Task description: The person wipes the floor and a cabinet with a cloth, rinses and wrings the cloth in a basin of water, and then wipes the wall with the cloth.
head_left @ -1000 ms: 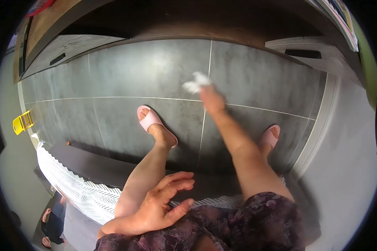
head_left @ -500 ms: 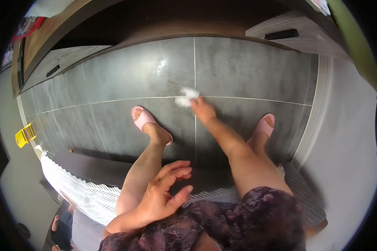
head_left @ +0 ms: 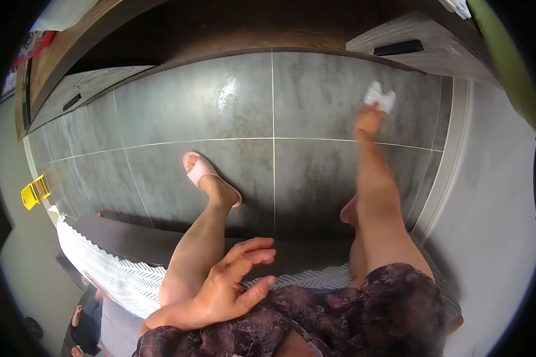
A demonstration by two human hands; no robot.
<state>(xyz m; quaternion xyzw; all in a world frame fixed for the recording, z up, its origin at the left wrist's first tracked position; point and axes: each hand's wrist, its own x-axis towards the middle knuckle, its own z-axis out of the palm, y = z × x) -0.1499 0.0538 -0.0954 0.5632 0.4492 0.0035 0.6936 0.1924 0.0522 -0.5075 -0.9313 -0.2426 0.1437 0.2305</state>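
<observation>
My right hand (head_left: 370, 122) is stretched far out over the right part of the grey tiled floor (head_left: 315, 95). Its fingers are closed on a crumpled white tissue (head_left: 380, 97), which spreads past the fingertips and appears to touch the tiles. Slight blur hides the finger detail. Nearer to my body, my left hand (head_left: 235, 276) hovers in front of my lap and patterned dark dress (head_left: 292, 315). Its fingers are loosely bent and apart, with nothing in them. A pink slipper (head_left: 201, 171) is on my left foot; my right arm partly covers the other slipper (head_left: 349, 211).
A wooden cabinet with drawers (head_left: 399, 47) runs along the far edge. Behind my legs is a grey sofa (head_left: 131, 238) with a white patterned throw (head_left: 104, 262). A yellow stool (head_left: 36, 191) stands at left, a wall (head_left: 494, 178) at right. Another person (head_left: 86, 324) shows at lower left.
My right hand has swept right and farther out with the tissue, from the middle of the floor toward the right drawer. My left hand has stayed nearly in place.
</observation>
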